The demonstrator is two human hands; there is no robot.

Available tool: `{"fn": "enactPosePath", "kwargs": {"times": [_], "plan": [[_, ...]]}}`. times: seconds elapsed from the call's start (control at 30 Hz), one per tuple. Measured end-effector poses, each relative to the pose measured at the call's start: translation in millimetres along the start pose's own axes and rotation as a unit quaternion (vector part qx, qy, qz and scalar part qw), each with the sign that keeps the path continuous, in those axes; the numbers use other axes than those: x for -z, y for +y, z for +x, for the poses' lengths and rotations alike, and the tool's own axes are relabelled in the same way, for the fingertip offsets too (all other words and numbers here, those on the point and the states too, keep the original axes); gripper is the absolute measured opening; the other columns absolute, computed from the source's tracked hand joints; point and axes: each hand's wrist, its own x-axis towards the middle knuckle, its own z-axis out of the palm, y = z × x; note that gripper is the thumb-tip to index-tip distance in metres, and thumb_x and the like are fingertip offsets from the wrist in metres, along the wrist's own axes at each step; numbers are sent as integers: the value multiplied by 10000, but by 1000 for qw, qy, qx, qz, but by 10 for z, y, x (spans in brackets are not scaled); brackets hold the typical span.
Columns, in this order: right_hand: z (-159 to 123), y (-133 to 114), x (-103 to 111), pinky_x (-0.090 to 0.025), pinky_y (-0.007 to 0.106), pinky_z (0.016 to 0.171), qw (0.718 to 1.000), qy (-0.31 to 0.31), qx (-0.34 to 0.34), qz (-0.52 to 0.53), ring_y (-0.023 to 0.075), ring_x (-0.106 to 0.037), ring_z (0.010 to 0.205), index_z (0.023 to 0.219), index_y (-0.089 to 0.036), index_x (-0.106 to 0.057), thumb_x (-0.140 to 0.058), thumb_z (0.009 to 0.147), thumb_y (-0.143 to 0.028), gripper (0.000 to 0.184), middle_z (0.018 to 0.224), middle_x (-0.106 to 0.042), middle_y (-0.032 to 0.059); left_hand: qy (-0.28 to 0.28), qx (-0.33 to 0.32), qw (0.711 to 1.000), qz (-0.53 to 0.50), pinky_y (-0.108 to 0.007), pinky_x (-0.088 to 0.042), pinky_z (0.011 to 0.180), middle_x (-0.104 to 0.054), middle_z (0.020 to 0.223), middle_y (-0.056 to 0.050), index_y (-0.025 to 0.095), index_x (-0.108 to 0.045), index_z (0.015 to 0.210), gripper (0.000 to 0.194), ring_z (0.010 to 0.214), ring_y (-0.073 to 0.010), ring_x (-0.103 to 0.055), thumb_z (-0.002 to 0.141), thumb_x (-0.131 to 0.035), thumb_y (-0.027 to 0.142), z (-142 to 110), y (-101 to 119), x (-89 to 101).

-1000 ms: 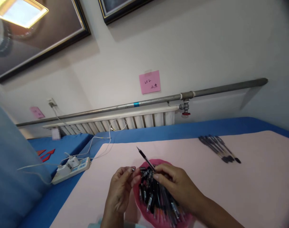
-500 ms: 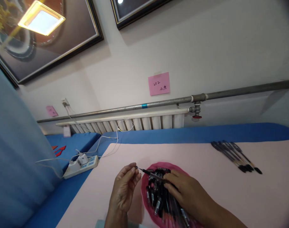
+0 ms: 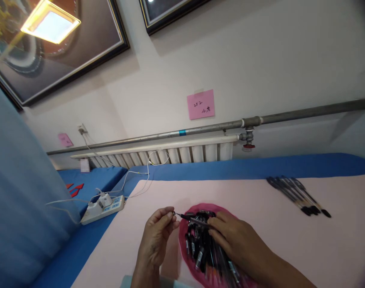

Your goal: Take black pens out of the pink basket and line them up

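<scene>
My right hand [image 3: 235,236] grips a black pen [image 3: 197,221] from the right, its fingers closed around the barrel. The pen points left, and a thin refill tip juts out of its front end. Close to that tip, my left hand [image 3: 158,232] pinches a small pen part [image 3: 174,213] between thumb and index finger; its exact shape is too small to make out. Both hands are above the left and right sides of a pink bowl [image 3: 182,250] with a wavy rim. Inside it lie many black pen parts [image 3: 200,244] and clear tubes, partly covered by my right hand and forearm.
Several black-capped pens [image 3: 296,196] lie side by side at the right on a pink sheet [image 3: 125,232] over a blue table. A white power strip [image 3: 103,210] with plugs and cables lies left. A radiator [image 3: 197,154] and pipe run along the wall behind.
Almost nothing differs. My left hand has shifted very slightly right, and the small part is still at the pen's tip.
</scene>
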Motion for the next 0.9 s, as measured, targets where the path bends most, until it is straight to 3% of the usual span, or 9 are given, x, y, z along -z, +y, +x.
{"fn": "enactPosePath", "kwargs": {"times": [0.4,0.9], "plan": [[3,26,25,-415,297,607,999,32,15,-4,171,-558,692,810,-247,-605,-434,844,-224,176,795,-591,15,6,2,999,40,-227,-512,596,-624,608,-24,99,-676,736,248,576,-107,-597,531,-783,187,20,0,27],[-11,-42,54,-405,322,599,1000,15,18,-2,205,-563,686,750,-231,-622,-436,824,-228,200,787,-627,43,9,-7,992,126,-240,-476,582,-627,591,-11,110,-671,783,318,559,-109,-584,522,-777,257,11,-25,38]]}}
